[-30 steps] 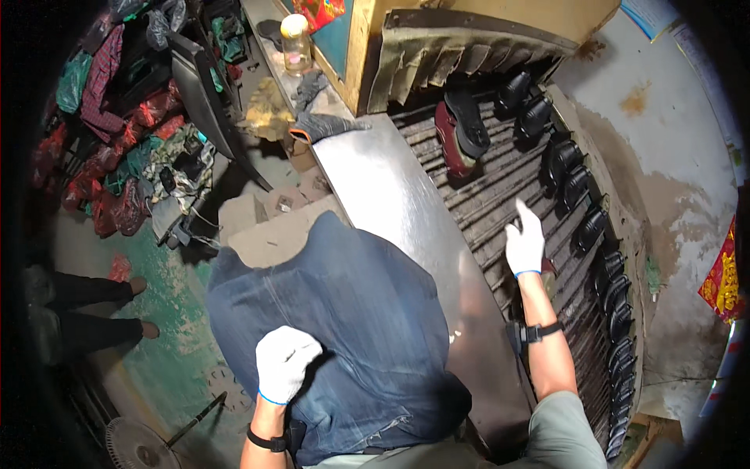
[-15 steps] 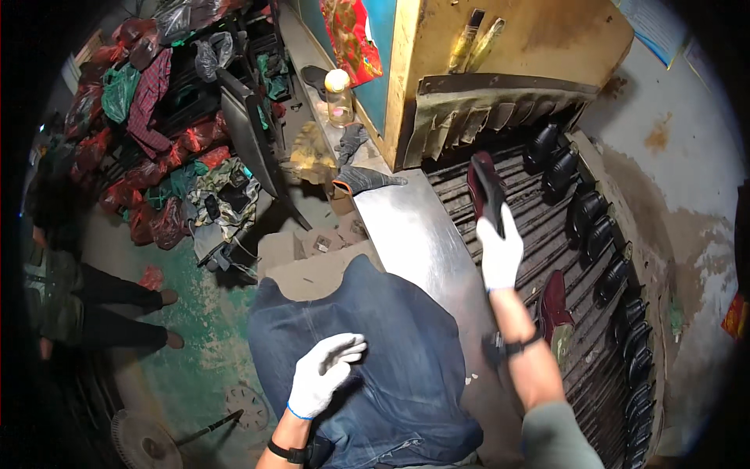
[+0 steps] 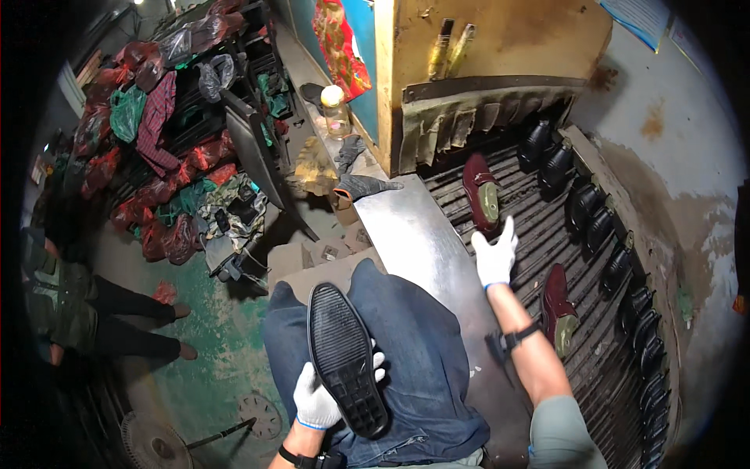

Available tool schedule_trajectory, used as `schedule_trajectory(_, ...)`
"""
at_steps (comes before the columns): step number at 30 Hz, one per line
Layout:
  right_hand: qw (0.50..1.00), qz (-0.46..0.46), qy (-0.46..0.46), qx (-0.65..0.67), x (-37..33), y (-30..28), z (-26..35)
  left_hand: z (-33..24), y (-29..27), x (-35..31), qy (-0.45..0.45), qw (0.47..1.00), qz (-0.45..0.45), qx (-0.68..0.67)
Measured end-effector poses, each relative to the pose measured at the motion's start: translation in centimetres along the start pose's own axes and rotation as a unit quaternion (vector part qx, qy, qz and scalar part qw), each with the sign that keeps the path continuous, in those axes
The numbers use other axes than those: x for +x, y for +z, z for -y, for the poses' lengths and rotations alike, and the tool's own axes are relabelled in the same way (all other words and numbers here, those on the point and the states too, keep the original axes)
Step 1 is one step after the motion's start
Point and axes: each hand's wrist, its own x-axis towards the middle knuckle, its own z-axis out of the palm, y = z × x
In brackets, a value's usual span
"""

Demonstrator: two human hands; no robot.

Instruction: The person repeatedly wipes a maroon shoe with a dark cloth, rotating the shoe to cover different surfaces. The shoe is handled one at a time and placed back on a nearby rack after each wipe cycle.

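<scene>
My left hand (image 3: 316,400), in a white glove, grips a black shoe sole (image 3: 337,340) over my lap, its ribbed underside facing up. The fingertips show at the sole's right edge. My gloved right hand (image 3: 495,259) is open with fingers apart above the slatted conveyor (image 3: 516,195), holding nothing. Just beyond its fingers a burgundy shoe (image 3: 473,176) lies on the slats, with a pale greenish piece in its opening. A second burgundy shoe (image 3: 555,289) rests nearer, to the right of my forearm.
Black shoes (image 3: 586,205) line the conveyor's right side. At its far end stands a yellowish oven-like housing (image 3: 500,39) with a ragged flap. A metal ledge (image 3: 406,227) beside my lap bears dark gloves (image 3: 366,186) and a jar (image 3: 336,117). A person (image 3: 62,305) stands at left, near a fan (image 3: 156,442).
The black sole, earlier in my right hand by the far burgundy shoe, is now in my left hand. My right hand has opened; the far shoe lies on the slats.
</scene>
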Motion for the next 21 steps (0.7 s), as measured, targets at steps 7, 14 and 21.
schedule_trajectory(7, 0.990, 0.105, 0.019, 0.091, 12.5, 7.7, -9.7, -2.6, -2.9, 0.4, 0.124, 0.975, -0.080, 0.166)
schedule_trajectory(14, 0.884, 0.136, 0.191, 0.404, 12.6, 3.6, -9.7, -8.0, -2.1, 4.5, 0.110, 0.919, -0.103, 0.365)
schedule_trajectory(21, 0.520, 0.330, 0.291, 0.732, -5.9, -8.9, 0.0, -6.8, 0.7, 4.4, 0.101, 0.981, -0.057, 0.155)
